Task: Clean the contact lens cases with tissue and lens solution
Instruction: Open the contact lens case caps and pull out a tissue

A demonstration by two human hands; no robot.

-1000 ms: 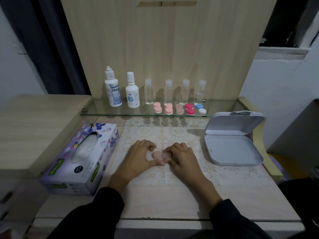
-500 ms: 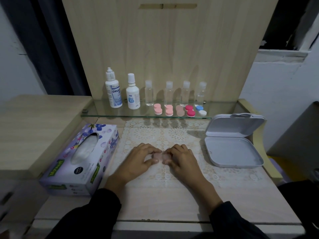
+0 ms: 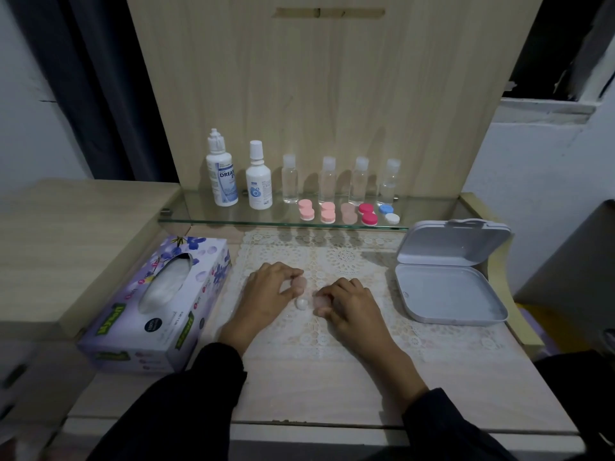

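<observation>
A pale pink contact lens case lies on the lace mat (image 3: 349,261) between my hands. My left hand (image 3: 269,294) pinches its pale pink cap (image 3: 301,282), held just off the case. Below the cap, the uncovered white well (image 3: 302,303) shows. My right hand (image 3: 349,304) grips the case's other capped side (image 3: 320,300), partly hidden by the fingers. The tissue box (image 3: 159,304) stands to the left. Two white solution bottles (image 3: 222,176) (image 3: 258,181) stand on the glass shelf (image 3: 199,211).
Several small clear bottles (image 3: 327,181) and several closed lens cases (image 3: 327,212) in pink, red and blue-white line the shelf. An open white tin (image 3: 449,294) sits at the right of the mat. A wooden panel rises behind the shelf.
My hands were pressed together over the closed case. The left hand has since pulled back to the left with one cap, uncovering a white well.
</observation>
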